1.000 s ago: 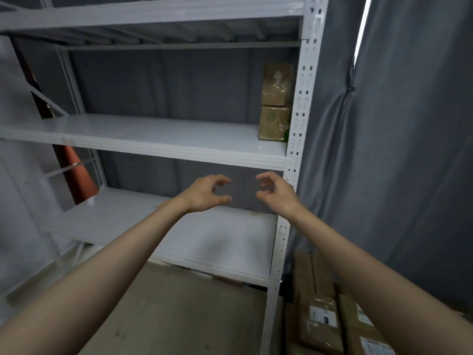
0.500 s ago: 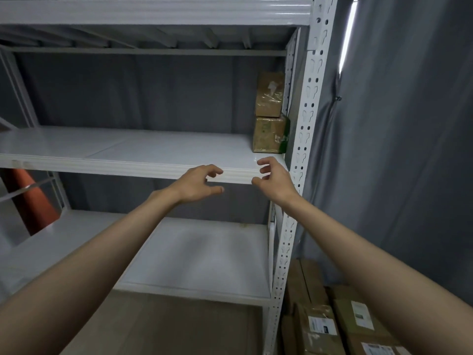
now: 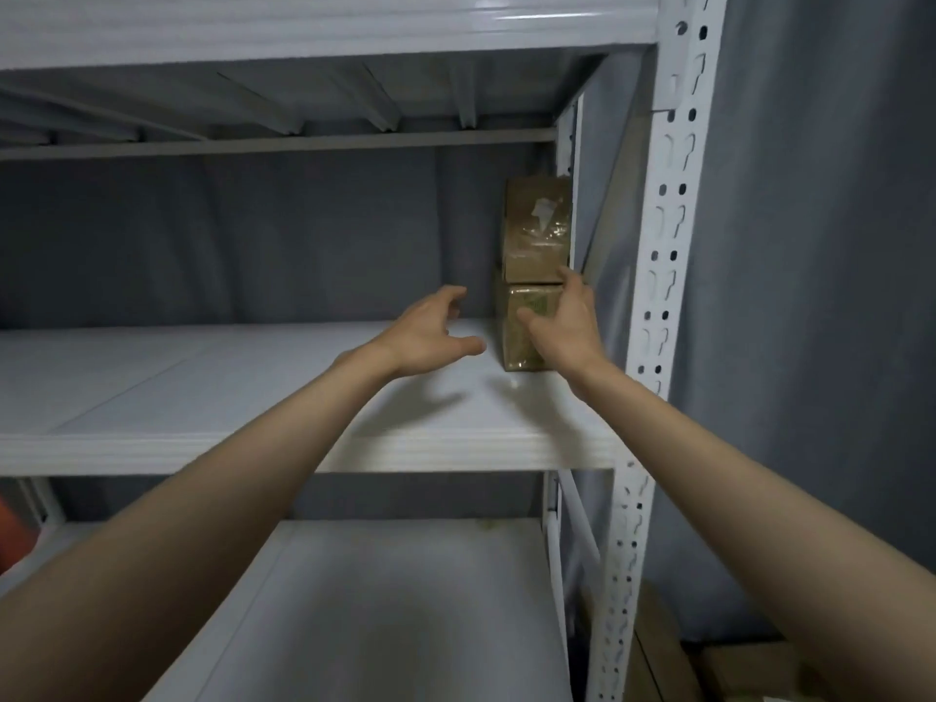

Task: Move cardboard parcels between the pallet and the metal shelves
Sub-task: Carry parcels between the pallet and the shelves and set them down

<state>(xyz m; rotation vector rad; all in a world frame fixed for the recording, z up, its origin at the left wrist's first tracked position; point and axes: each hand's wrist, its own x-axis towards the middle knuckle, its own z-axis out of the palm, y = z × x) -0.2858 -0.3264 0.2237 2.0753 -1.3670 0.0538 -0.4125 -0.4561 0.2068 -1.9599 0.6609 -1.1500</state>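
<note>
Two brown cardboard parcels stand stacked at the back right corner of the middle shelf (image 3: 253,377) of the white metal rack. The upper parcel (image 3: 538,225) has clear tape on its front. The lower parcel (image 3: 521,342) is partly covered by my right hand (image 3: 559,321), which reaches in front of it with fingers spread, a fingertip at the seam between the two parcels. My left hand (image 3: 430,331) hovers open over the shelf just left of the lower parcel, apart from it.
The rack's perforated white upright (image 3: 658,296) stands right of my right arm. A bare lower shelf (image 3: 395,600) lies below. Grey curtain hangs behind and to the right. Cardboard parcels (image 3: 734,671) sit on the floor at bottom right. Something orange (image 3: 12,529) shows at far left.
Both hands have moved up and forward from the shelf's front edge into the middle shelf, reaching the stacked parcels. The view has come closer to the rack.
</note>
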